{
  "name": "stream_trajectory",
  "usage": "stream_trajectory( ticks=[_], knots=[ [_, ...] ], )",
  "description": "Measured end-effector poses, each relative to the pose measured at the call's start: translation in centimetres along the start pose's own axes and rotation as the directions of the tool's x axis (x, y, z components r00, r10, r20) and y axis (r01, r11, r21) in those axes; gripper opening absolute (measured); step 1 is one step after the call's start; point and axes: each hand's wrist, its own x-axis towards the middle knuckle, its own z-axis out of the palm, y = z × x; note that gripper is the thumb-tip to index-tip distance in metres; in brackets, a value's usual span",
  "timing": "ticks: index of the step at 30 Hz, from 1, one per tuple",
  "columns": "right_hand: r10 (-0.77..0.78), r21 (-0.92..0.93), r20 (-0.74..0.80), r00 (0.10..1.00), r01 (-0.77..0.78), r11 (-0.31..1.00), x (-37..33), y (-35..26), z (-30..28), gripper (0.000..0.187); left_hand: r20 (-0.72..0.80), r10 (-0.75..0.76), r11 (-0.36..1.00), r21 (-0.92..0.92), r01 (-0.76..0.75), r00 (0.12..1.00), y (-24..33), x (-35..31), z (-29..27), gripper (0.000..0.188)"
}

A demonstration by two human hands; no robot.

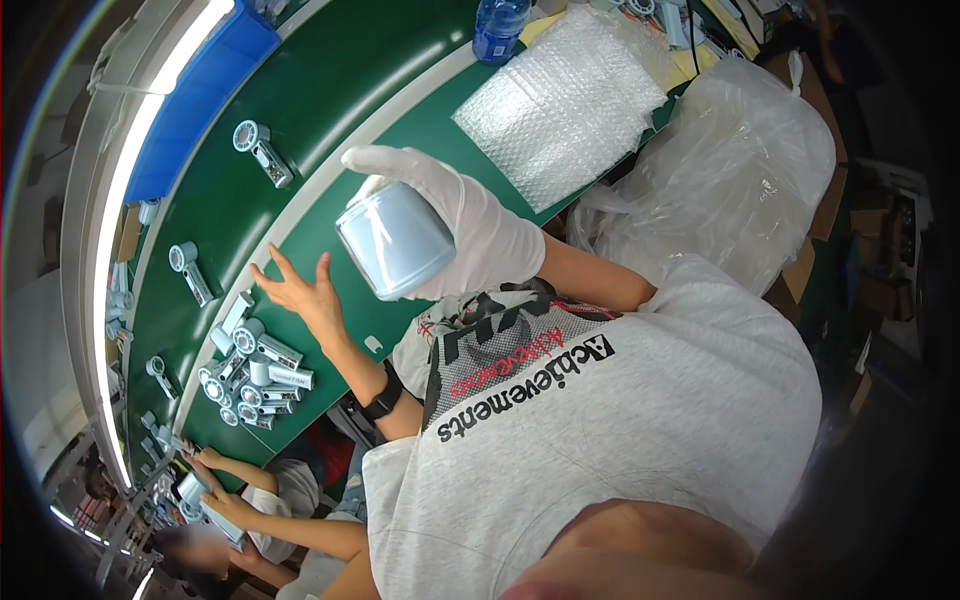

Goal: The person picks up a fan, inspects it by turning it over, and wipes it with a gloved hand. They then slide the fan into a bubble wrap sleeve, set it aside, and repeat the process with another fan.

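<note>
My right hand [470,225], in a white glove, is closed around a pale blue, glossy, rounded plastic piece [395,240] and holds it up above the green table [510,205]. Its exact kind does not show, and the glove hides its far side. My left hand [305,293] is bare and holds nothing, with its fingers spread. It is between the held piece and a heap of pale blue handheld fans [255,375], touching neither. A dark band [383,398] circles the left wrist.
Single handheld fans [262,153] lie spaced along the green conveyor belt [330,75] beyond the table. Bubble wrap sheets [565,105] and a blue bottle [500,30] are at the far right. A large clear plastic bag [725,165] stands at right. Co-workers' hands [225,500] work at lower left.
</note>
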Motion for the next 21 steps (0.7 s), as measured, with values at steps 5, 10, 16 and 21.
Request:
stream_trajectory(
  ticks=[5,10,16,21],
  knots=[
    [0.038,0.099,0.041,0.998,-0.042,0.994,-0.3,-0.9,-1.5,0.102,0.234,0.035,0.993,-0.116,-0.008,0.971,-6.0,4.6,7.6,0.041],
    [-0.09,0.033,-0.025,0.996,0.09,0.995,-0.9,-1.3,-1.9,0.11,0.229,0.006,0.988,0.146,-0.041,0.973,-2.8,11.7,13.9,0.078],
    [-0.017,-0.037,-0.028,0.999,0.016,0.999,-2.2,-1.4,-2.8,0.111,0.262,-0.083,0.996,-0.022,0.092,0.961,-4.2,14.8,19.1,0.088],
    [-0.073,-0.056,-0.058,0.996,0.07,0.996,-2.4,-0.4,-2.9,0.114,0.172,0.036,0.999,-0.014,-0.034,0.984,-5.8,12.8,16.5,0.083]
  ],
)
